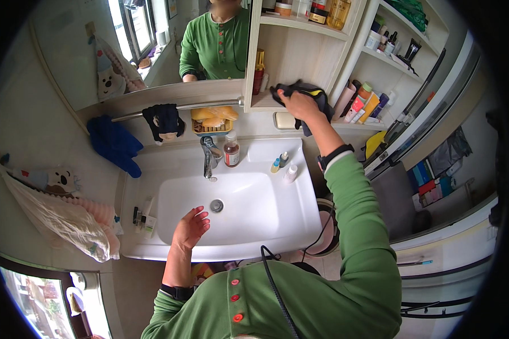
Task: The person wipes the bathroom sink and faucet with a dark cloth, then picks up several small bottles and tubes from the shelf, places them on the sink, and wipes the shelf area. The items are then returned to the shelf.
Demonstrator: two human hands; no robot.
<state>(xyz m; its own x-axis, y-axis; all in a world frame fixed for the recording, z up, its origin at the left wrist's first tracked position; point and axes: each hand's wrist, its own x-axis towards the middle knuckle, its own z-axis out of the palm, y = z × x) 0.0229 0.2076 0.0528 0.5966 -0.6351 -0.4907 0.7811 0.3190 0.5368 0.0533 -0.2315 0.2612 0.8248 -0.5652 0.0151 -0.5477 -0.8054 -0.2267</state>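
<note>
My right hand (pixel 302 105) reaches up to the wooden cabinet shelf and grips a dark cloth (pixel 319 94) with a yellow patch. The cloth lies against the front edge of the open shelf compartment (pixel 299 59), and part of it hangs below. My left hand (pixel 191 226) hovers over the near left side of the white washbasin (pixel 237 250), its fingers apart and nothing in it. A red and gold bottle (pixel 259 70) stands at the left of the compartment. Just beneath the shelf, a bar of soap (pixel 285 120) sits in a dish.
A chrome faucet (pixel 209 156) and a bottle with a label (pixel 231 149) stand at the basin's back. Small bottles (pixel 283 160) are on its right rim, small tubes (pixel 147 220) on its left. A blue cloth (pixel 114 142) and a dark cloth (pixel 163 120) hang by the rail (pixel 208 106).
</note>
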